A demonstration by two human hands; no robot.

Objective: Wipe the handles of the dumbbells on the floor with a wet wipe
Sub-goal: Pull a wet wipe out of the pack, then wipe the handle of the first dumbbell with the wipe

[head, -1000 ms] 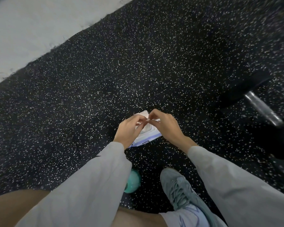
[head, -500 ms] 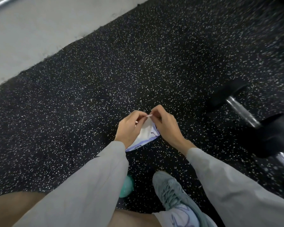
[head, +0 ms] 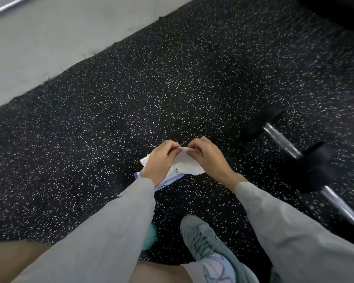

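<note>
We look down on a black rubber floor (head: 172, 88) flecked with white, which meets pale concrete (head: 49, 37) at upper left. At right lie two dumbbells (head: 282, 144), their chrome handles bare and their black heads close together, well apart from our hands. Both grey-sleeved arms reach forward over it. Our left hand (head: 159, 162) and right hand (head: 206, 156) each pinch the top edge of a white wet wipe (head: 186, 164) in a fingertip grip, stretching it between them. Beneath the left wrist lies the wipe packet (head: 168, 181); its print is too small to read. A grey-green shoe (head: 202, 237) stands below.
</note>
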